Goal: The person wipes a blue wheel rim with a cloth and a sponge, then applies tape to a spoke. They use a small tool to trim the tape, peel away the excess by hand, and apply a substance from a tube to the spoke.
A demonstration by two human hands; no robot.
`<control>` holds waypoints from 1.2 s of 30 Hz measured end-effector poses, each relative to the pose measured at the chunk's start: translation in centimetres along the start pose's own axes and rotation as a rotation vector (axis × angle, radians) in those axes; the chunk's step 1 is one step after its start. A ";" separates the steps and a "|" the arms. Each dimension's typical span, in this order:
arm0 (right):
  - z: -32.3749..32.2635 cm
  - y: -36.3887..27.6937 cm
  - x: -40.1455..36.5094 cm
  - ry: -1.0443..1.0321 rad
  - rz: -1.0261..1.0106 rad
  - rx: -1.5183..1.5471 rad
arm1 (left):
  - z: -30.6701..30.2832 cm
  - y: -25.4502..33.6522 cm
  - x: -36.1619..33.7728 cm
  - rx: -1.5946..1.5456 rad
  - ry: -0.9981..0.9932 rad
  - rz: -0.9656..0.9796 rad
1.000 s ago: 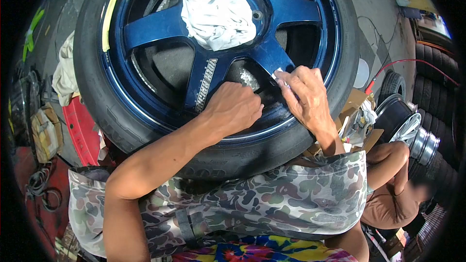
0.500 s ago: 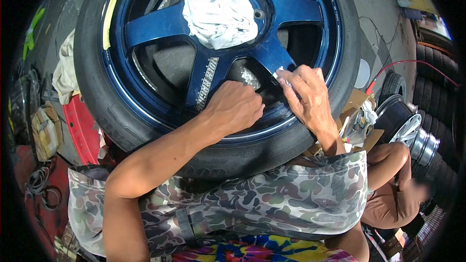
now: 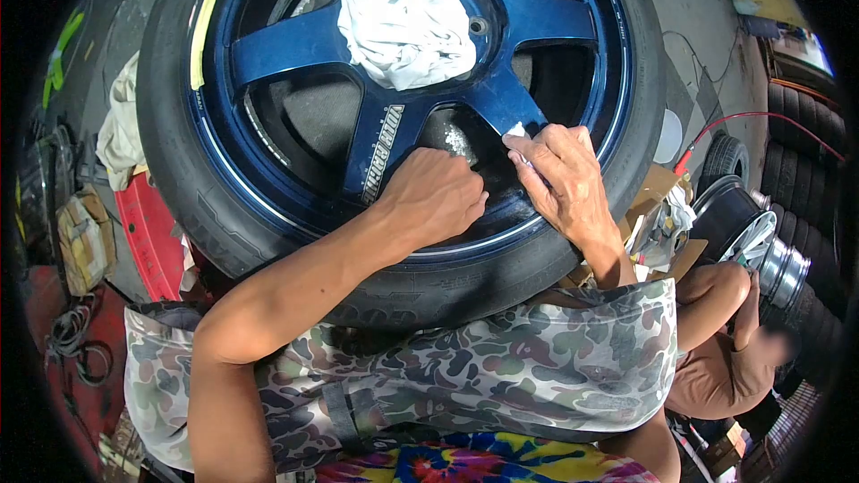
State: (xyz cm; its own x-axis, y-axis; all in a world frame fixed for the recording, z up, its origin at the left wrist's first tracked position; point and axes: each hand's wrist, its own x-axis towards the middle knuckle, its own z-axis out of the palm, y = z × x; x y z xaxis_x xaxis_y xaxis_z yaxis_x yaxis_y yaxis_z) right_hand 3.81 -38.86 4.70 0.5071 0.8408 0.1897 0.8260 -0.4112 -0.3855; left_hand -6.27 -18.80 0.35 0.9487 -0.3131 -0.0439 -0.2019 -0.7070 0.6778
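A blue spoked wheel [image 3: 291, 52] with a black tire [image 3: 188, 188] stands right in front of me, above my lap. My right hand [image 3: 568, 177] pinches a small white piece of cloth [image 3: 516, 132] against the edge of the lower right spoke [image 3: 503, 100]. Curled into a fist, my left hand [image 3: 431, 192] rests over the lower rim near the lettered spoke [image 3: 383, 152]; its fingertips are turned away, so what is in them is hidden. A crumpled white cloth [image 3: 407, 36] covers part of the hub.
Yellow tape [image 3: 208, 22] follows the upper left rim. A red wheel [image 3: 148, 237] and a cardboard box [image 3: 85, 241] lie at left. To the right are an open carton [image 3: 658, 206], silver rims [image 3: 786, 270], stacked tires [image 3: 801, 156], a red hose [image 3: 761, 114] and a seated person [image 3: 725, 376].
My right hand has shifted slightly along the spoke edge with the white cloth, its fingers bunched closer. My left hand stays almost where it was.
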 end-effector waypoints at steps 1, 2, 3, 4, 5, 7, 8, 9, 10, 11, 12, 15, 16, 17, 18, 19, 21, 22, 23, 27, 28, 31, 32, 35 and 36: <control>-0.1 0.1 0.1 -0.008 -0.004 -0.018 | 0.0 0.0 0.0 0.005 0.029 0.016; -0.2 0.1 0.1 -0.016 -0.009 -0.036 | 0.0 0.0 0.0 0.005 0.029 0.016; -0.2 0.2 0.0 -0.016 -0.009 -0.036 | 0.1 0.0 0.0 0.005 0.031 0.018; -0.2 0.2 0.0 -0.020 -0.002 -0.052 | 0.2 -0.1 0.0 0.006 0.033 0.019; -0.2 0.2 0.0 -0.025 0.005 -0.069 | 0.3 -0.1 0.0 0.006 0.032 0.019; -0.1 0.0 0.0 -0.028 -0.007 -0.044 | 0.3 -0.1 0.0 -0.009 0.023 0.009; -0.1 -0.1 0.0 -0.031 -0.019 -0.019 | 0.3 -0.1 0.1 -0.009 0.023 0.009; -0.1 -0.1 0.0 -0.032 -0.019 -0.018 | 0.2 -0.1 0.1 -0.005 0.000 -0.003; -0.2 0.1 0.1 -0.028 0.003 -0.051 | 0.2 -0.1 0.1 -0.001 -0.024 -0.015; -0.3 0.2 0.1 -0.025 0.024 -0.084 | 0.1 -0.1 0.1 -0.001 -0.024 -0.016; -0.1 0.3 0.0 -0.018 0.030 -0.072 | 0.1 -0.1 0.1 -0.004 -0.026 -0.019; 0.1 0.0 -0.1 -0.020 -0.022 -0.004 | 0.1 -0.2 0.1 -0.007 -0.026 -0.016; 0.0 0.1 -0.1 -0.020 -0.022 -0.004 | 0.1 -0.2 0.1 -0.008 -0.023 -0.012; -0.1 0.2 0.0 -0.019 -0.018 -0.021 | 0.2 -0.2 0.1 -0.008 -0.023 -0.012; -0.1 0.3 0.0 -0.019 -0.015 -0.039 | 0.2 -0.2 0.1 -0.006 -0.020 -0.010; -0.1 0.3 0.0 -0.020 -0.015 -0.038 | 0.3 -0.2 0.1 -0.005 -0.017 -0.007; -0.1 0.3 -0.1 -0.021 0.007 -0.026 | 0.2 -0.2 0.1 -0.005 -0.018 -0.010; -0.1 0.2 0.0 -0.021 0.006 -0.025 | 0.2 -0.2 0.1 -0.003 -0.018 -0.012; -0.1 0.1 0.1 -0.028 -0.010 -0.018 | 0.2 -0.2 0.1 -0.003 -0.017 -0.012; -0.2 0.4 0.0 -0.031 0.034 -0.064 | 0.2 -0.2 0.1 -0.006 -0.025 -0.018; -0.4 0.1 0.3 -0.024 0.006 -0.044 | 0.2 -0.2 0.1 -0.004 -0.021 -0.017; -0.1 -0.1 0.1 -0.019 -0.026 -0.015 | 0.2 -0.2 0.0 -0.003 -0.018 -0.010; -0.1 0.0 0.1 -0.019 -0.026 -0.015 | 0.2 -0.2 0.0 -0.003 -0.018 -0.011; -0.2 0.3 -0.1 -0.056 0.037 -0.095 | 0.3 -0.3 0.1 -0.002 -0.018 -0.009; -0.1 0.0 -0.1 -0.053 0.013 -0.056 | 0.3 -0.2 0.1 0.000 -0.017 -0.008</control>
State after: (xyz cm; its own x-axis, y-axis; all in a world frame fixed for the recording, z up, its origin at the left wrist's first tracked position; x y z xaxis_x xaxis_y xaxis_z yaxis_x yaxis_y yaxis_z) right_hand 3.83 -38.96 4.76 0.5057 0.8518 0.1366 0.8326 -0.4405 -0.3359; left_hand -6.24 -18.84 -0.04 0.9461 -0.3179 -0.0615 -0.1942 -0.7093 0.6776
